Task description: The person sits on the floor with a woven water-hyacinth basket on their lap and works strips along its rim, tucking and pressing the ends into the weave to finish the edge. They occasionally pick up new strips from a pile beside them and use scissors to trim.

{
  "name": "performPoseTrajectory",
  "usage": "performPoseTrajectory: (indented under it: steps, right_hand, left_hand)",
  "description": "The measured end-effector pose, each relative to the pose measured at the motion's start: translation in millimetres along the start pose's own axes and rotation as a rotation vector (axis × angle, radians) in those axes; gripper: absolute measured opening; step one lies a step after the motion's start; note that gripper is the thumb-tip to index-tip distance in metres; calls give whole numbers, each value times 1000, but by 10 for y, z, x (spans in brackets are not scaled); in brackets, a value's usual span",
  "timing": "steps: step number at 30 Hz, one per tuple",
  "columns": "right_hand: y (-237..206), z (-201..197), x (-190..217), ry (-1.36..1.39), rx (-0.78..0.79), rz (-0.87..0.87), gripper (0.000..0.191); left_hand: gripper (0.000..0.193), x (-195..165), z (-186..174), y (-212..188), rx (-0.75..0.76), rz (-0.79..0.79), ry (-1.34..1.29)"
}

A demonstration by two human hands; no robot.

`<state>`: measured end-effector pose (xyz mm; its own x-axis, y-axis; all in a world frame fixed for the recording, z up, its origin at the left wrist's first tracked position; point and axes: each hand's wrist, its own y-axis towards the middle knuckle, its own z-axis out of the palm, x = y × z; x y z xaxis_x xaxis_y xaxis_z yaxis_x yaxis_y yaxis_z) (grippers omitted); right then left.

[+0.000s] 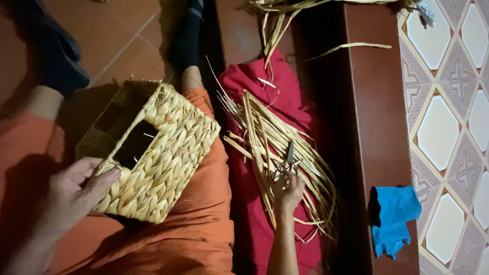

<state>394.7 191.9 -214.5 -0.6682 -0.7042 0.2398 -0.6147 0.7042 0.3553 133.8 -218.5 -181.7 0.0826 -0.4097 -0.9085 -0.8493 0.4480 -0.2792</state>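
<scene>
While the left hand [76,191] clasps the near rim of a woven basket [158,153], thumb over the edge and fingers closed on the weave, the basket rests tilted on the lap, its dark opening facing left and far. Orange cloth [204,229] covers that lap. To the right, the right hand [288,191] is closed on small scissors [288,158], blades pointing far, over a bundle of pale straw strips [275,147]. These strips lie on a red cloth [265,91] spread along a dark bench [377,127]. More strips [277,15] lie at the far end. A blue rag [392,216] sits near right, beside patterned tiles [448,132].
</scene>
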Motion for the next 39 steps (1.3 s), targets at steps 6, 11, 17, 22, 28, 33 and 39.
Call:
performPoseTrajectory:
  steps: [6,11,17,22,28,33,39]
  right_hand:
    - [261,73,-84,-98,163,197,29]
    - [350,72,59,101,300,192,40]
    - [514,207,10,-88,352,145,47]
    - [636,368,-99,-62,217,89,64]
    - [469,335,19,411,188,61,84]
    - [-44,14,767,1051,734,123,101]
    - [34,-143,1794,471,626,-658,82]
  left_hand:
    - [19,162,85,84,-157,112,-18]
    - [17,92,82,158,-71,152,-22]
    - [20,-95,72,231,-113,145,-52]
    - [23,-234,-25,153,111,175,-264]
    - [24,-356,-44,63,200,73,-123]
    - [22,-314,-4,102,118,61,-99]
    - [19,-262,0,122,155,49,-199]
